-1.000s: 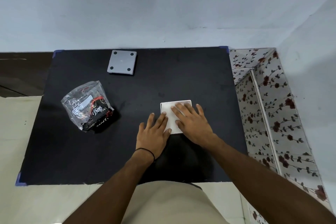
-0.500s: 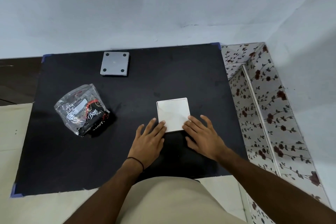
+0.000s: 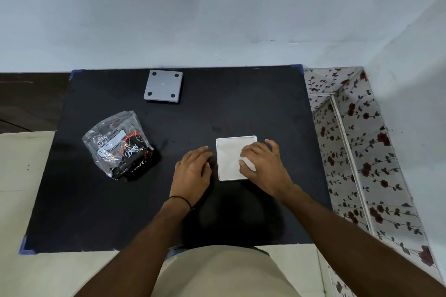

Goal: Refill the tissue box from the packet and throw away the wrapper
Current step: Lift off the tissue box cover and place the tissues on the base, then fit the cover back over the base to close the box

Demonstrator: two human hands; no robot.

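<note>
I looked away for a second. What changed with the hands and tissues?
The right hand went back onto the white tissues, now pinching their right edge. The left hand slid off and rests beside them. The wrapper and grey box stayed put.

Soft even light; wide-angle edge distortion; sharp.

My right hand [image 3: 264,166] covers the tissue stack's [image 3: 231,157] corner at 4 o'clock — whether I'm pinching it (fingers curled) is unclear. The wrapper's [image 3: 118,144] print is too small to read.
</note>
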